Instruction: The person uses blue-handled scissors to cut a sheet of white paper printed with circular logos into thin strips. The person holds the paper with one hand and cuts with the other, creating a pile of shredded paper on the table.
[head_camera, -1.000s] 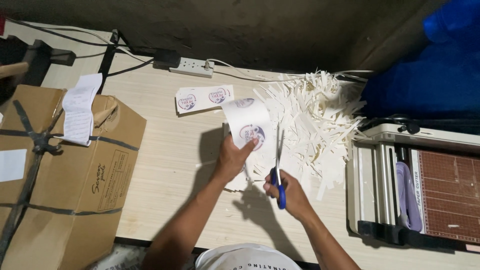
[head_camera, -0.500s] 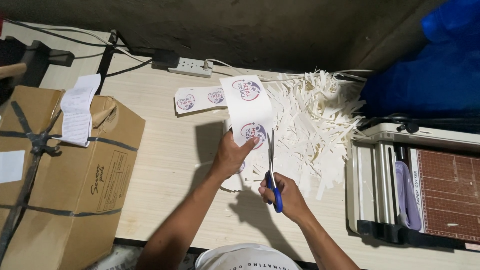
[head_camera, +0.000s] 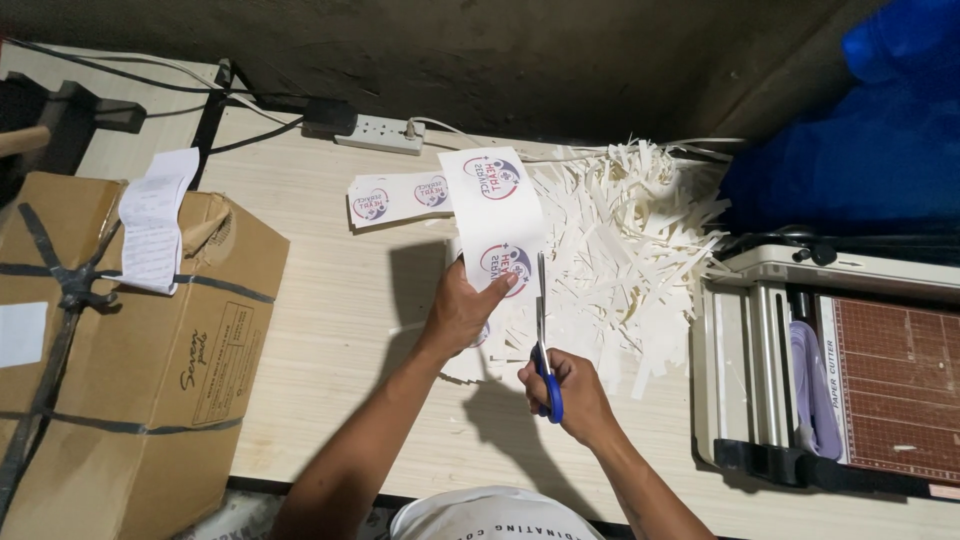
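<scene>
I see my left hand (head_camera: 462, 312) pinching a white printed paper strip (head_camera: 497, 215), thumb on its face and the fingers curled behind it, clamped on its lower part. The strip stands up and away from me above the pale wooden tabletop (head_camera: 340, 330), and it carries two round logos in red and blue, one above the other. My right hand (head_camera: 572, 392) is just to the right of the strip's lower end, fingers closed through the blue handles of a pair of scissors (head_camera: 543, 335). The blades point away from me and run along the strip's right edge, touching or nearly touching it; I cannot tell how far apart the blades stand.

Right of the strip, and partly behind it, lies a heap of white paper offcuts (head_camera: 620, 240), thin slivers spread over the tabletop. Left of the strip's upper end, a small stack of cut printed labels (head_camera: 398, 195) lies flat, showing the same round marks. Beyond the strip, against the dark wall, a white power strip (head_camera: 380, 133) sits with cables running off it. Well left of the strip stands a taped cardboard box (head_camera: 130, 350) with a printed slip of paper (head_camera: 155, 235) draped over its top edge. Well right of the strip, past the offcuts, is a guillotine paper cutter (head_camera: 850, 370) with a brown gridded bed. Blue plastic sheeting (head_camera: 860, 130) is bunched above the cutter.
</scene>
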